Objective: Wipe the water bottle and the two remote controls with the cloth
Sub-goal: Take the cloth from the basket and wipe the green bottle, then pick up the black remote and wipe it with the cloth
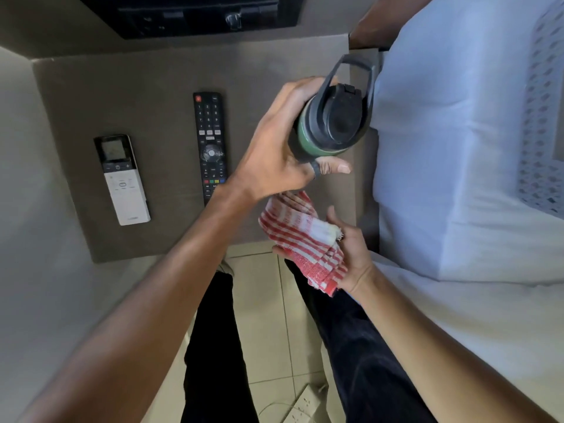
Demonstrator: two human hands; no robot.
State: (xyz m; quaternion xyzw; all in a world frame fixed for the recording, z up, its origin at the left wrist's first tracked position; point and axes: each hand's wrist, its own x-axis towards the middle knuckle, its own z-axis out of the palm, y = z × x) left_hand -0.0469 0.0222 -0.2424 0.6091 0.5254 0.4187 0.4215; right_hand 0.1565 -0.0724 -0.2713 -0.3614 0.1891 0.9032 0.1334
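Observation:
My left hand [274,148] grips a green water bottle [331,117] with a dark lid and carry loop, held above the right side of the brown bedside table [137,87]. Just below it, my right hand [348,254] holds a bunched red-and-white checked cloth [302,236], a little apart from the bottle. A long black TV remote [210,141] lies on the middle of the table, its lower end hidden by my left wrist. A white remote with a small screen [122,178] lies to its left.
A bed with a white pillow [457,132] and sheet borders the table on the right. A dark unit [198,13] sits beyond the table's far edge. Below are my dark-trousered legs, a tiled floor, and a white power strip [305,404].

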